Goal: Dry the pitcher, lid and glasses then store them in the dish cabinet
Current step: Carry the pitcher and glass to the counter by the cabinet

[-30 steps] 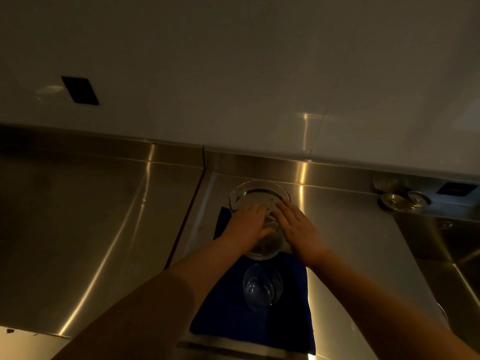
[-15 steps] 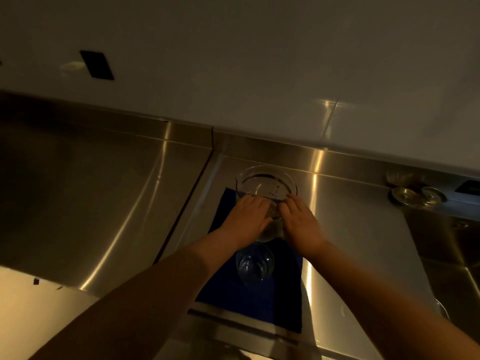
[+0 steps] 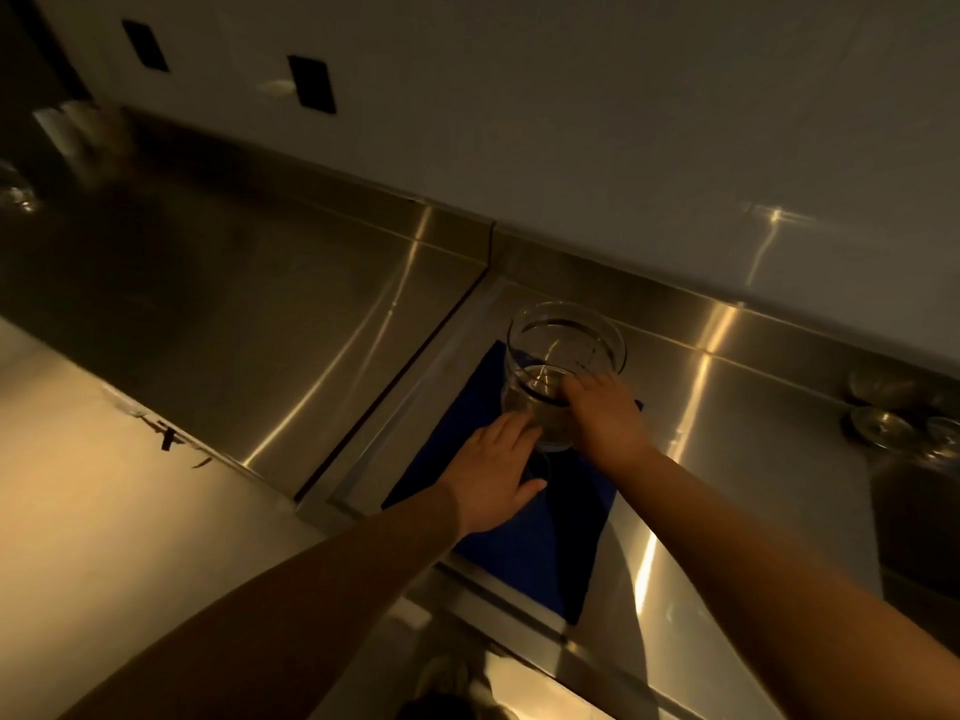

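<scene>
A clear glass pitcher (image 3: 566, 345) with measuring marks stands upright on a dark blue cloth (image 3: 524, 553) spread on the steel counter. My right hand (image 3: 605, 420) wraps around the pitcher's near right side. My left hand (image 3: 498, 472) lies flat with its fingers spread, just in front of the pitcher, fingertips at its lower wall. It covers a small clear glass (image 3: 543, 462), of which only a bit of rim shows by the thumb. No lid is visible.
The steel counter (image 3: 260, 314) runs left, with a seam beside the cloth. A pale worktop (image 3: 78, 485) lies near left. Round metal fittings (image 3: 883, 426) and a sink basin (image 3: 914, 522) sit at right. Black wall sockets (image 3: 311, 83) are above, and a glass object (image 3: 15, 192) is far left.
My left hand has come off the pitcher's side, drawn back toward me, and flattened over the small glass. My right hand stays on the pitcher. The view has swung left.
</scene>
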Available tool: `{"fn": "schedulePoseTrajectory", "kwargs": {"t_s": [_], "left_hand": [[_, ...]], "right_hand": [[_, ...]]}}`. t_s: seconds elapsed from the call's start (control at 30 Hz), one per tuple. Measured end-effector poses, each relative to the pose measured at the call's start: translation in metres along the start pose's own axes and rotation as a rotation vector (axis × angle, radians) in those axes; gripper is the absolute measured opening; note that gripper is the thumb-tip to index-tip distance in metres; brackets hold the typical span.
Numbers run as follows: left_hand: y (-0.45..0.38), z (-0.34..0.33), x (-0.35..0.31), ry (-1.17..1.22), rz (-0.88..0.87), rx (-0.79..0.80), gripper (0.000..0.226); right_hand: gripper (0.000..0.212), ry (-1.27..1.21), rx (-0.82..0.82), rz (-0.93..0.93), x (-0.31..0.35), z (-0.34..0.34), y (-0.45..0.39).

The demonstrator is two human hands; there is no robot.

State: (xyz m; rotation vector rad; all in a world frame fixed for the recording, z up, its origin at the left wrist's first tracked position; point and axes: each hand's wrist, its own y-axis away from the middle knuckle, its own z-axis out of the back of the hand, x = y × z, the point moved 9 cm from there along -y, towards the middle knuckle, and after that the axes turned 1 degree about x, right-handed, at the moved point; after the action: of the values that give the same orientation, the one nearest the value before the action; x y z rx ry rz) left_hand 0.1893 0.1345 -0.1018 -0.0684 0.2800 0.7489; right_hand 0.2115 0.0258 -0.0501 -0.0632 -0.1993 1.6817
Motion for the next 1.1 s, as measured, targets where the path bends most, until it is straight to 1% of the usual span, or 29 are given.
{"fn": "schedulePoseTrajectory", "kwargs": {"t_s": [0.1,0.2,0.33,0.47,0.67,0.87,1.1], "left_hand": [[0.005,-0.008,0.002,0.023,0.05,0.026,0.068],[0.005,-0.011,0.002,0.033,0.1,0.045,0.068],[0.005,-0.014,-0.001,0.028,0.137,0.075,0.076],[0.004,-0.017,-0.003,0.013,0.158,0.108,0.077],[0.001,-0.019,-0.003,-0.044,0.179,0.119,0.079],[0.0,-0.02,-0.002,-0.057,0.176,0.126,0.085],[0.0,-0.015,-0.004,-0.07,0.166,0.108,0.083]], "right_hand": [[0.029,-0.013,0.011,-0.02,-0.003,-0.004,-0.001],[0.026,-0.031,-0.005,-0.015,-0.003,-0.004,0.0],[0.024,-0.025,-0.017,0.003,-0.004,-0.004,-0.002],[0.023,-0.014,-0.007,0.007,-0.005,-0.006,-0.004],[0.026,0.002,0.019,0.011,-0.008,-0.01,-0.007],[0.02,0.002,0.017,0.021,-0.008,-0.01,-0.01],[0.022,-0.007,0.006,0.024,-0.008,-0.01,-0.01]]}}
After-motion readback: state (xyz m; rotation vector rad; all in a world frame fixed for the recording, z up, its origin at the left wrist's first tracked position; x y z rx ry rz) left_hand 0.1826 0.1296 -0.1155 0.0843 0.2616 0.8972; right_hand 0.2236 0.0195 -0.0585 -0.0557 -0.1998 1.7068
